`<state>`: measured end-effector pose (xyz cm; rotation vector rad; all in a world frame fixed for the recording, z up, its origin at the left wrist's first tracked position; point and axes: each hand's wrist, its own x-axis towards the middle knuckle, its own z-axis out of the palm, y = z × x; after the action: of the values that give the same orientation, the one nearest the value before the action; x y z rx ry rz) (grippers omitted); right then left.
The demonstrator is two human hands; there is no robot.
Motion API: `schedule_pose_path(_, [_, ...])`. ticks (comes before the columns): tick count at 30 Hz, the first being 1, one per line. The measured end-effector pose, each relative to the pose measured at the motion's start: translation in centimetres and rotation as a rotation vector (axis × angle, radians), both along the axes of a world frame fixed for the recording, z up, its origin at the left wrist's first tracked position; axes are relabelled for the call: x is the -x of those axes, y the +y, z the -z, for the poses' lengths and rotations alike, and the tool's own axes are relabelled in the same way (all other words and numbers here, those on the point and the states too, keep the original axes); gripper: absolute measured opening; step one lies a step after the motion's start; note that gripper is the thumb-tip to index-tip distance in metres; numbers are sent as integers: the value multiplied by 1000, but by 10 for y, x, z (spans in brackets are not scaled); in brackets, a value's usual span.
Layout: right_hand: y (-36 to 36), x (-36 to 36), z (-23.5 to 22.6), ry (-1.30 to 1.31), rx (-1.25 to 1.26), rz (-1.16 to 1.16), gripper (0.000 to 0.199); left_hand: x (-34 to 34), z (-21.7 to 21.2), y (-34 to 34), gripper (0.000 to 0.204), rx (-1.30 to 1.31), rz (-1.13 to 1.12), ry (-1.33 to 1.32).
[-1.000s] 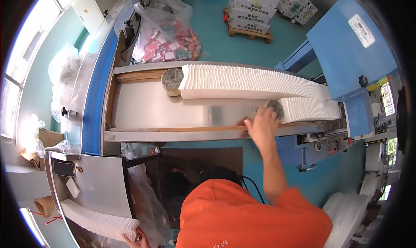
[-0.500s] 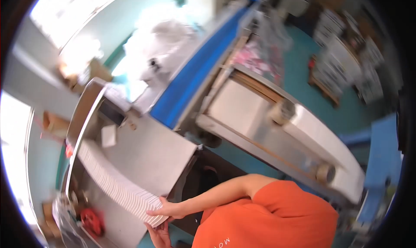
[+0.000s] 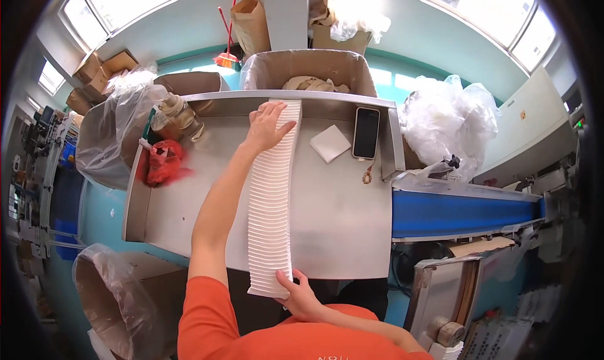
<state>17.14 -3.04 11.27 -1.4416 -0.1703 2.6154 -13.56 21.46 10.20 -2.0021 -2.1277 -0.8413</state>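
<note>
A long row of white, thin, ridged layers, like folded paper napkins, lies across the metal table from its back wall to its front edge. Spread over the far end of this napkin row is my left hand, thumb apart from the fingers and laid on top. At the near end, which juts past the table's front edge, my right hand grips the row, with its thumb on the top and the other fingers partly hidden. To the right lies a single white square, apart from the row.
A phone with a beaded charm lies on the metal table. A red plastic bag and a clear bottle sit at left. A blue conveyor belt adjoins the right side; cardboard boxes stand behind.
The view has swung round to face the table squarely. Both hands were close together at the row's near end; my left hand is now at the far end, my right still near.
</note>
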Motion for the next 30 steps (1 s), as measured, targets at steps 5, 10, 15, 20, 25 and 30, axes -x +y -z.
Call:
schedule_pose_path(5, [6, 2, 4, -30, 10, 40, 92, -5, -10, 52, 84, 291, -66, 145])
schedule_pose_path(10, [26, -14, -8, -20, -98, 2, 86, 1, -10, 43, 78, 316, -162, 259])
schedule_pose_path(15, [74, -92, 13, -80, -291, -197, 78, 21, 4, -31, 69, 334, -553, 126])
schedule_pose_path(20, [143, -131, 6, -570, -1001, -497, 80, 3, 0, -164, 93, 436, -1205, -41])
schedule_pose_path(25, [171, -136, 35, -574, -1171, -53, 50, 9, -5, -273, 94, 488, -1248, -140])
schedule_pose_path(30, [174, -150, 47, -407, -1030, 129, 29, 13, 14, -298, 77, 148, -1114, -228])
